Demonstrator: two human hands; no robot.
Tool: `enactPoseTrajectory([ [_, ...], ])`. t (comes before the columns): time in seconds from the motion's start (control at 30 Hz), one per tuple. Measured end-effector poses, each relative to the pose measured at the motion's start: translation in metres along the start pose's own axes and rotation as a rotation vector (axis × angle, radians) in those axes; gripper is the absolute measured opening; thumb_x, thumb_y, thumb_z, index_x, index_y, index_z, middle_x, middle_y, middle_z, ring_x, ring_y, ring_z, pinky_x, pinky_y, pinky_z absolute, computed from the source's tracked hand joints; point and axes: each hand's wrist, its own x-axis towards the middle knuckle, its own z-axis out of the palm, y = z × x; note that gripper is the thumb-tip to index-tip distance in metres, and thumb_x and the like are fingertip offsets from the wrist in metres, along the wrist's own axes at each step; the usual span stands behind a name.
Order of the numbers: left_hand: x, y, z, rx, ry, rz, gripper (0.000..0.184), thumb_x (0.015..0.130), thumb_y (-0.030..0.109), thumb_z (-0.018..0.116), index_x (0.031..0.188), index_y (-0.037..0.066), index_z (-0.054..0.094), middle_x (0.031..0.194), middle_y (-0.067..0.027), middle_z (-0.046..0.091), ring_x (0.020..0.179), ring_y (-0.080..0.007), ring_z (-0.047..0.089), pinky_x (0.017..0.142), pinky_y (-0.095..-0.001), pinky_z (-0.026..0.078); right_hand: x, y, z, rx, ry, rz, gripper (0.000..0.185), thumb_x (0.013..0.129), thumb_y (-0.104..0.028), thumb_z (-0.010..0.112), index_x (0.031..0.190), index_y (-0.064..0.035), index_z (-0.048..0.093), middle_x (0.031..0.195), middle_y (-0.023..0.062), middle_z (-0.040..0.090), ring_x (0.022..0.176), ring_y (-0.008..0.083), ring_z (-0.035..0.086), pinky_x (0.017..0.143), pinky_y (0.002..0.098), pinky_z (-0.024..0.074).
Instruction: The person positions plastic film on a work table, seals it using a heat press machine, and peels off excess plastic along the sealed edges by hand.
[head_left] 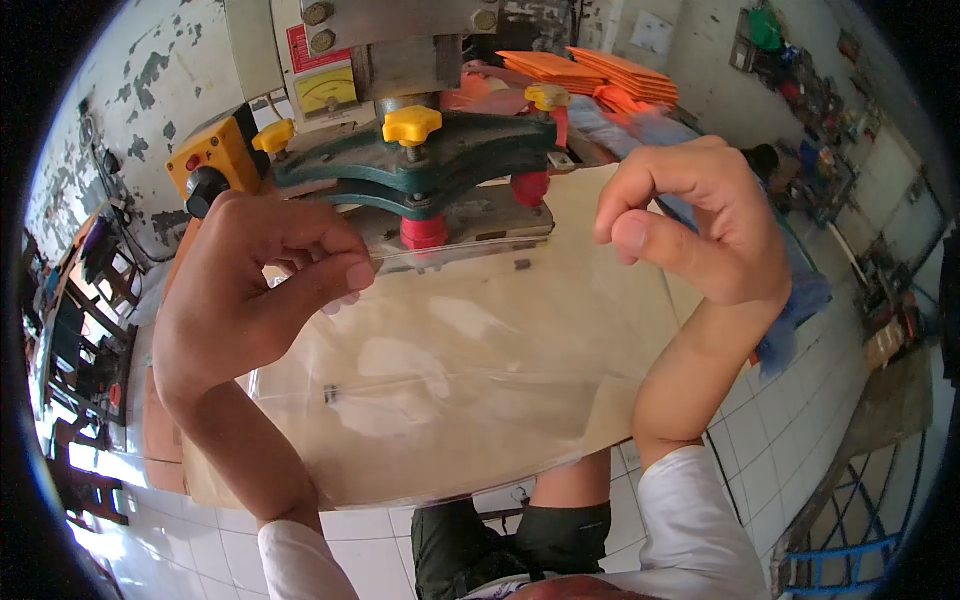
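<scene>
Presently two bare hands are raised over a pale tan table (590, 200), one on each side, with a clear plastic sheet (430, 370) lying on the table between the forearms, glossy, creased and catching the light; small dark marks show at its left and near its far edge. Left hand (255, 290): thumb and forefinger drawn narrow, tips together, pinching what looks like the far left part of the clear plastic sheet, from which a thin bright edge runs rightward in front of the machine. Right hand (715, 225): fingers curled, thumb tip close to the forefinger, over the far right part of the table; cannot tell whether film lies between these tips. Machine at the far side: dark green bracket (350, 172) topped by yellow knobs (413, 126), red fittings (424, 232) beneath it, and a flat metal plate (490, 222) below, just beyond the bright edge. Left of the bracket, a yellow control box (215, 150) with a black dial (207, 190); above, a yellow-faced gauge (325, 92). Behind to the right, a stack of folded orange pieces (620, 78); bluish film (800, 300) hangs past the right wrist. White sleeves (690, 520) reach up the forearms, and pale floor tiles (370, 560) show below the near edge of the table
</scene>
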Motion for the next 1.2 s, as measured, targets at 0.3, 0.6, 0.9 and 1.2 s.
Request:
enactPoseTrajectory([
  [0.3,-0.001,0.0,-0.001,0.005,-0.017,-0.009,0.013,0.084,0.005,0.067,0.08,-0.006,0.064,0.073,-0.0096,0.062,0.063,-0.0147,0.061,0.057,-0.0263,0.051,0.003,0.001,0.005,-0.007,0.042,-0.061,0.02,0.072,-0.014,0.06,0.08,0.0039,0.062,0.072,0.0087,0.063,0.066,0.0157,0.059,0.062,0.0258,0.0449],
  [0.6,-0.001,0.002,0.003,0.017,0.034,-0.011,0.006,0.08,0.0,0.067,0.079,-0.005,0.066,0.067,-0.0086,0.065,0.059,-0.0115,0.063,0.055,-0.0217,0.049,0.004,-0.001,0.008,0.094,0.061,0.195,0.025,0.076,-0.019,0.06,0.086,0.0049,0.062,0.076,0.0087,0.061,0.069,0.0151,0.058,0.065,0.0262,0.0446],
  [0.9,0.001,0.01,0.009,0.068,-0.047,0.062,0.014,0.083,0.008,0.07,0.083,-0.005,0.065,0.075,-0.0104,0.065,0.064,-0.0148,0.063,0.059,-0.0253,0.053,0.014,-0.002,0.027,-0.303,0.007,-0.165,0.017,0.075,-0.01,0.074,0.083,0.0022,0.065,0.071,0.0074,0.065,0.062,0.0158,0.061,0.06,0.0264,0.0469],
  [1.2,0.0,0.008,-0.004,0.033,-0.09,-0.053,0.01,0.083,0.005,0.068,0.085,-0.005,0.067,0.073,-0.0073,0.066,0.064,-0.0098,0.062,0.059,-0.0224,0.051,0.005,0.017,-0.004,-0.138,0.098,-0.091,0.024,0.083,-0.017,0.068,0.073,0.0032,0.06,0.064,0.0063,0.061,0.053,0.0096,0.054,0.05,0.0229,0.0402],
])
